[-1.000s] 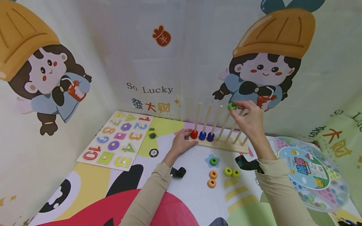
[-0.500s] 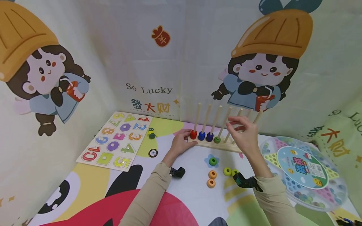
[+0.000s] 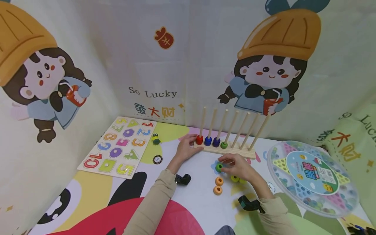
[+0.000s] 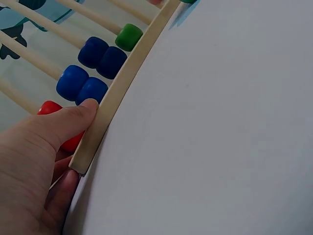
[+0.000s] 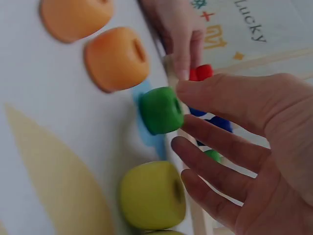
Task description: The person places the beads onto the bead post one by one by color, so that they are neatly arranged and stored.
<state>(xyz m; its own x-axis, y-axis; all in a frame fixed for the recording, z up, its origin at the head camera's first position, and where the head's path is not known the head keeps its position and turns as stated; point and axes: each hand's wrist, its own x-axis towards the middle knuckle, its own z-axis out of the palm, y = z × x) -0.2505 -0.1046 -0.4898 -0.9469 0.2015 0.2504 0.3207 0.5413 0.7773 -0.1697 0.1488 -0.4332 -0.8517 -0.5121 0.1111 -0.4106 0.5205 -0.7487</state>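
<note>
My left hand (image 3: 185, 148) grips the left end of the wooden peg rack (image 3: 235, 150), its thumb on the base in the left wrist view. From left, the pegs carry red beads (image 3: 199, 140), blue beads (image 3: 208, 141), dark blue beads (image 3: 216, 142) and one green bead (image 4: 129, 37); the other pegs are bare. Over the table, my right hand (image 3: 239, 168) is at a loose green bead (image 5: 161, 110), thumb and fingers spread beside it and not closed on it. Two orange beads (image 3: 218, 185) lie nearer me. Yellow-green beads (image 5: 152, 196) sit under the right hand, partly hidden.
A number puzzle board (image 3: 117, 147) lies at the left. Between it and the rack are a small green-yellow toy (image 3: 156, 139) and a black-and-white round chip (image 3: 157, 159). A round clear game board (image 3: 312, 178) with marbles lies at the right. Printed cloth walls stand behind.
My right hand let a green bead down the fourth peg, then came down from above the rack to the loose green bead. My left hand stays on the rack's end.
</note>
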